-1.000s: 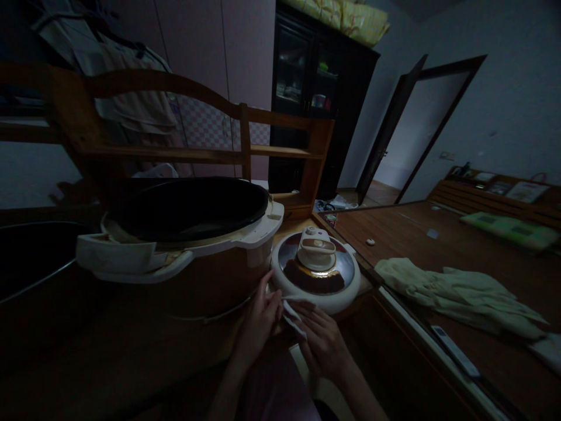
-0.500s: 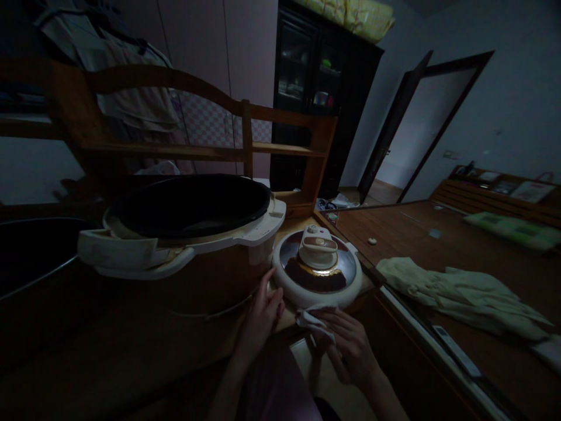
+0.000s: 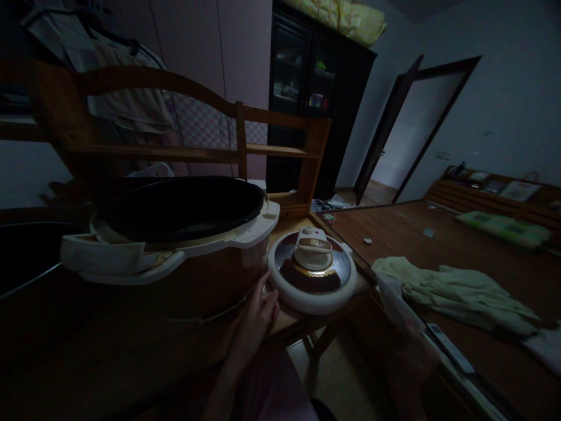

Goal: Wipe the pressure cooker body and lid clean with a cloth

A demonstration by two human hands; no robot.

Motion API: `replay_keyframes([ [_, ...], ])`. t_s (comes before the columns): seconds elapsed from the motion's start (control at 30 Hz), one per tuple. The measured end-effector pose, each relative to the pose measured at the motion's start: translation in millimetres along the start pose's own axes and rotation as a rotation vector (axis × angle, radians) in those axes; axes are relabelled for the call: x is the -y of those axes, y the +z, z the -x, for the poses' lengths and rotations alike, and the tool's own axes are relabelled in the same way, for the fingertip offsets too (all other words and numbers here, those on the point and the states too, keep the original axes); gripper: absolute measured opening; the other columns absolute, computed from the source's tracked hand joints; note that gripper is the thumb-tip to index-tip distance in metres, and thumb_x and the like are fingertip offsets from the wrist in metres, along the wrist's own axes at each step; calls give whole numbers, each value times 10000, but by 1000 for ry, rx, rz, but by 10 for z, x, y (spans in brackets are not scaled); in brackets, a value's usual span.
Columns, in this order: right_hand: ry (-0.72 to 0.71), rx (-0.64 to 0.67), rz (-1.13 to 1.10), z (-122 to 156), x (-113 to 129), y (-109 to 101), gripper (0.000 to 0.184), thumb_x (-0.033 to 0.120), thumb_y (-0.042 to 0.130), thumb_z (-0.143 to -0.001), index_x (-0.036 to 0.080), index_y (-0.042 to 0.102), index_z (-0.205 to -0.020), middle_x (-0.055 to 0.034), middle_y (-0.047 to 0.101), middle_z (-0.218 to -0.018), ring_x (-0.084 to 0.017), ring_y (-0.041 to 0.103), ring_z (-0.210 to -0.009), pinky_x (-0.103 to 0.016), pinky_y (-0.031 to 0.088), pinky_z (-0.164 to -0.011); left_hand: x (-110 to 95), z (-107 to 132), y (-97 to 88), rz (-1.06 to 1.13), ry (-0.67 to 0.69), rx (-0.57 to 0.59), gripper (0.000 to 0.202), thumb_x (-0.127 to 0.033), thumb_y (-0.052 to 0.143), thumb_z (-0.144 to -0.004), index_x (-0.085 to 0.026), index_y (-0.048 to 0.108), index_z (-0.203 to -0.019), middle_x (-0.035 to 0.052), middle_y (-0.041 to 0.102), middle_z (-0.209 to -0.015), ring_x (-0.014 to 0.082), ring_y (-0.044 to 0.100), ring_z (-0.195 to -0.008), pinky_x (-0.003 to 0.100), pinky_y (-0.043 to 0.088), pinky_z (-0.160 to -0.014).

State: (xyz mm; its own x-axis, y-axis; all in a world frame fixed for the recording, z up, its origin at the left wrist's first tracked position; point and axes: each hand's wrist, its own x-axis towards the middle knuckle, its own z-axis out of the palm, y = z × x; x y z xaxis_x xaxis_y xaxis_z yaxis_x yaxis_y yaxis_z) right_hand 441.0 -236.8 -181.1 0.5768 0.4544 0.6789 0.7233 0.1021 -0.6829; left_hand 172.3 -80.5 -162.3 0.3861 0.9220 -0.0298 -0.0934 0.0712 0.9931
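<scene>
A large cooker (image 3: 175, 257) with a cream rim and a dark inner pot stands open on a wooden table (image 3: 109, 345). Its round lid (image 3: 312, 270), white-rimmed with a cream knob, lies flat just to the right. My left hand (image 3: 258, 310) rests with fingers stretched out against the cooker's lower side, beside the lid, and holds nothing. My right hand (image 3: 409, 356) is low at the right, off the table and smeared by motion. A white wipe (image 3: 394, 304) trails from it.
A wooden shelf unit (image 3: 280, 153) rises behind the cooker. To the right is a broad wooden surface (image 3: 438, 251) with a pale green cloth (image 3: 456, 289) and a slim remote (image 3: 451, 349). A dark cabinet (image 3: 315, 88) and an open doorway (image 3: 412, 134) are at the back.
My right hand has swung away from the lid's front edge to the right and downward, taking the white wipe with it. My left hand has stayed against the cooker.
</scene>
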Motion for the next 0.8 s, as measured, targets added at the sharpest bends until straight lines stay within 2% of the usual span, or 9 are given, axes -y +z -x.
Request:
replay_keyframes([
  [0.13,83,-65,33,-23,6,163,552,480,395,-1020,148,601,-1410,-136,689,-1299,-402,575,-1292,-568,477,-1036,-8,6,1,13,-9,-17,739,-521,556,-920,-191,337,-1543,-73,472,-623,93,398,-520,200,291,-490],
  [0.27,250,40,11,72,152,433,516,497,428,-1023,191,611,-1396,-104,685,-1318,-368,584,-1292,-532,469,-1049,-13,3,5,4,-4,-26,782,-555,578,-894,-165,360,-1536,-72,472,-613,94,384,-510,206,279,-483],
  [0.3,293,85,-13,104,197,504,516,503,420,-1027,206,599,-1409,-96,659,-1362,-354,563,-1322,-528,449,-1078,-11,3,5,-4,1,-27,783,-558,577,-893,-164,364,-1535,-72,470,-608,95,382,-509,206,275,-481],
  [0.37,293,173,-71,160,288,636,515,489,386,-1043,247,521,-1477,-58,540,-1502,-306,447,-1435,-508,367,-1167,-5,2,4,-8,2,-25,769,-555,567,-900,-172,366,-1536,-71,470,-611,96,384,-513,208,274,-483],
  [0.47,252,193,-112,219,395,778,506,461,355,-1058,300,430,-1531,0,387,-1607,-255,302,-1516,-485,284,-1224,1,1,2,1,-6,-15,751,-544,557,-912,-185,358,-1540,-69,475,-627,96,387,-520,208,280,-487],
  [0.6,332,129,-119,272,459,842,533,493,377,-1047,288,425,-1537,-19,386,-1608,-269,299,-1516,-492,276,-1227,-5,1,5,1,-2,-13,744,-536,545,-920,-164,360,-1537,-71,465,-620,93,369,-510,209,270,-480],
  [0.8,291,163,-103,410,471,844,548,462,369,-1055,299,339,-1577,-3,250,-1664,-267,187,-1549,-499,216,-1249,-13,12,8,-9,-3,-7,746,-526,535,-929,-166,337,-1552,-66,474,-632,95,390,-525,212,286,-491],
])
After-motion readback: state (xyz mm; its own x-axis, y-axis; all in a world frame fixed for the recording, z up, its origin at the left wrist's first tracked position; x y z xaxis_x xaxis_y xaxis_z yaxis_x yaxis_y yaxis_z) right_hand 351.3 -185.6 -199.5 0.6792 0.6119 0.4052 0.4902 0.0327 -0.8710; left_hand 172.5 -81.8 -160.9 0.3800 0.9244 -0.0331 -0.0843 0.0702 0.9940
